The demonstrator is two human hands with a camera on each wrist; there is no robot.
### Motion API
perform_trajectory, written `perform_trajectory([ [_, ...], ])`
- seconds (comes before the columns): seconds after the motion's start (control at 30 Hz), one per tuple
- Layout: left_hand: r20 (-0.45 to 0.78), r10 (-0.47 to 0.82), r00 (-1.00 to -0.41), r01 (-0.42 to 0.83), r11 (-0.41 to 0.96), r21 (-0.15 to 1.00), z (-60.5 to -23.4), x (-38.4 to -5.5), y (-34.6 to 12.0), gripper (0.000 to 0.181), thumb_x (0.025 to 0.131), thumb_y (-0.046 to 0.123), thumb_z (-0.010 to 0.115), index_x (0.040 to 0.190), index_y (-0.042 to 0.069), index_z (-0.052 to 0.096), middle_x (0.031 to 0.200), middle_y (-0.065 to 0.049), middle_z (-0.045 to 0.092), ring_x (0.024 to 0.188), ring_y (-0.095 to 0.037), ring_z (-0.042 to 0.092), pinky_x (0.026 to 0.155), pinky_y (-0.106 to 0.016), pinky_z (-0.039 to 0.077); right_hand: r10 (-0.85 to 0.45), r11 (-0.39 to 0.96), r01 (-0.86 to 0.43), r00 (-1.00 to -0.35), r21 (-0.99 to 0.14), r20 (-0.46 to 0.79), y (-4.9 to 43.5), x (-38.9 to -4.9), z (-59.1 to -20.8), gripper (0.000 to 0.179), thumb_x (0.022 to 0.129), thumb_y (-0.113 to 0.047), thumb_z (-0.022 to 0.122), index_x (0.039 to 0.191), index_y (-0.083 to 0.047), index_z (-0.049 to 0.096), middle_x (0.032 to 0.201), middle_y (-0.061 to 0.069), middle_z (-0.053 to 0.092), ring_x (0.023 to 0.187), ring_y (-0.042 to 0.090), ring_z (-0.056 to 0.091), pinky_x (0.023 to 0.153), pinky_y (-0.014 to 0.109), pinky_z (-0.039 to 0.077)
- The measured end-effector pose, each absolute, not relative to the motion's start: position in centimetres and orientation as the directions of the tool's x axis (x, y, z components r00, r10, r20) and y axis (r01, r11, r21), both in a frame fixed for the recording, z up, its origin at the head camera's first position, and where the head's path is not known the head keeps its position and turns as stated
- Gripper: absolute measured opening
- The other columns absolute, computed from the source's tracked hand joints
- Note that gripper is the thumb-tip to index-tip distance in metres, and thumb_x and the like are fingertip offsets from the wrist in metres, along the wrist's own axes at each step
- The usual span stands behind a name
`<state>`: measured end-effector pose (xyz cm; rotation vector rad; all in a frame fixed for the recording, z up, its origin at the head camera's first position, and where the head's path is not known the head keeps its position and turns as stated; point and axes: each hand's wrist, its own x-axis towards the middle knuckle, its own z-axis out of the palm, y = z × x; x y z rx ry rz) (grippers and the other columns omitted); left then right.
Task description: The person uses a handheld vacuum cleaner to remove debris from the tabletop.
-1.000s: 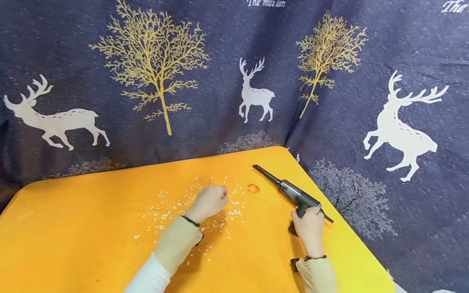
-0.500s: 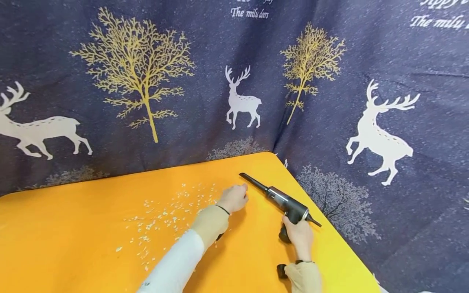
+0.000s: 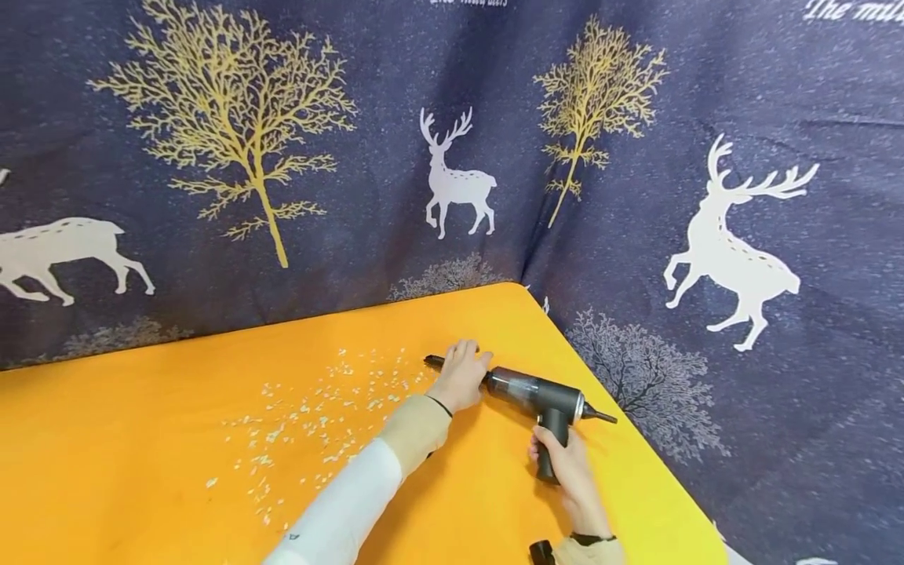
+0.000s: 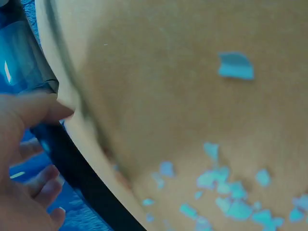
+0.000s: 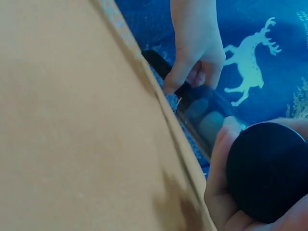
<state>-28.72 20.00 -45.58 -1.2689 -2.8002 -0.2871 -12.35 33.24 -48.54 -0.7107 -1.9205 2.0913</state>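
Observation:
A black handheld vacuum cleaner (image 3: 526, 390) with a clear dust cup and a long nozzle is held over the right part of the orange table. My right hand (image 3: 568, 467) grips its handle from below; the round handle end (image 5: 267, 171) fills the right wrist view's lower right. With my left hand (image 3: 459, 380), I hold the nozzle just ahead of the dust cup. The thumb and fingers (image 4: 45, 187) lie on either side of the dark nozzle in the left wrist view. The nozzle tip (image 3: 432, 362) points left, toward scattered white paper scraps (image 3: 325, 416).
The orange table (image 3: 127, 447) has its right edge close to the vacuum. A dark cloth with white deer (image 3: 459, 184) and golden trees hangs behind and to the right. More scraps (image 4: 238, 209) show up close in the left wrist view.
My left hand has moved from above the scraps rightward onto the nozzle. The vacuum has swung to lie more level, nozzle pointing left. A small orange ring, earlier visible, is out of sight.

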Motion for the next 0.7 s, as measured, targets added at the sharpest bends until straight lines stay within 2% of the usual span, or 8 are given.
perform_trajectory([
  [0.1,0.146,0.792,-0.593,0.804,0.572,0.160,-44.7,-27.9,19.8,0.079,0.079,0.026,0.080,0.145,0.017,0.039,0.138,-0.010,0.049,0.132,-0.027,0.043,0.116,-0.045,0.027,0.467,-0.087,0.143,-0.868,-0.986,-0.167,33.4,-11.3,-47.9,0.037,0.094,-0.011,0.057,0.124,0.006,0.041,0.075,0.001,0.059,0.061,0.009,0.058,0.058,0.024,0.051],
  [0.2,0.212,0.833,-0.510,0.858,0.479,0.185,-43.8,-26.5,19.7,0.083,0.078,0.029,0.081,0.147,0.018,0.036,0.134,-0.007,0.056,0.127,-0.023,0.051,0.113,-0.042,0.033,0.469,-0.032,0.116,-0.875,-0.993,-0.118,34.0,-9.9,-47.3,0.036,0.092,-0.009,0.060,0.123,0.000,0.044,0.081,-0.002,0.060,0.066,0.010,0.060,0.064,0.026,0.052],
  [0.3,0.338,0.833,-0.438,0.899,0.411,0.151,-43.1,-24.7,19.3,0.077,0.077,0.033,0.081,0.142,0.020,0.041,0.122,-0.004,0.062,0.113,-0.019,0.059,0.101,-0.037,0.045,0.477,0.069,0.062,-0.879,-0.996,-0.021,34.9,-8.6,-47.0,0.027,0.089,-0.003,0.063,0.114,-0.005,0.052,0.082,-0.006,0.063,0.069,0.009,0.061,0.066,0.025,0.053],
  [0.4,0.476,0.788,-0.389,0.914,0.394,0.096,-42.8,-22.9,18.9,0.068,0.074,0.036,0.082,0.132,0.021,0.049,0.107,0.000,0.061,0.096,-0.014,0.061,0.085,-0.029,0.051,0.473,0.219,0.017,-0.877,-0.975,0.091,36.0,-7.5,-46.8,0.031,0.085,0.001,0.067,0.110,-0.012,0.056,0.084,-0.011,0.065,0.072,0.007,0.062,0.067,0.023,0.051],
  [0.53,0.572,0.707,-0.415,0.895,0.430,0.118,-43.1,-20.6,18.3,0.056,0.069,0.031,0.084,0.114,0.018,0.054,0.095,0.002,0.061,0.082,-0.010,0.060,0.068,-0.021,0.051,0.479,0.422,0.003,-0.850,-0.906,0.220,36.5,-6.9,-46.5,0.040,0.078,0.002,0.075,0.111,-0.011,0.057,0.086,-0.017,0.064,0.074,0.002,0.061,0.067,0.019,0.049],
  [0.63,0.587,0.653,-0.479,0.866,0.460,0.195,-44.0,-19.2,17.8,0.055,0.066,0.025,0.086,0.109,0.017,0.052,0.094,0.003,0.064,0.077,-0.009,0.063,0.065,-0.020,0.051,0.465,0.560,-0.041,-0.811,-0.827,0.355,36.3,-6.9,-46.3,0.041,0.068,0.005,0.081,0.102,-0.005,0.061,0.082,-0.020,0.061,0.072,-0.002,0.058,0.069,0.014,0.046],
  [0.7,0.612,0.610,-0.504,0.851,0.472,0.229,-44.6,-18.4,17.6,0.059,0.064,0.023,0.088,0.110,0.016,0.052,0.095,0.003,0.067,0.078,-0.009,0.066,0.066,-0.021,0.051,0.435,0.670,-0.093,-0.755,-0.737,0.491,36.1,-6.9,-46.4,0.041,0.059,0.008,0.083,0.093,-0.003,0.064,0.077,-0.021,0.060,0.069,-0.005,0.056,0.068,0.011,0.044],
])
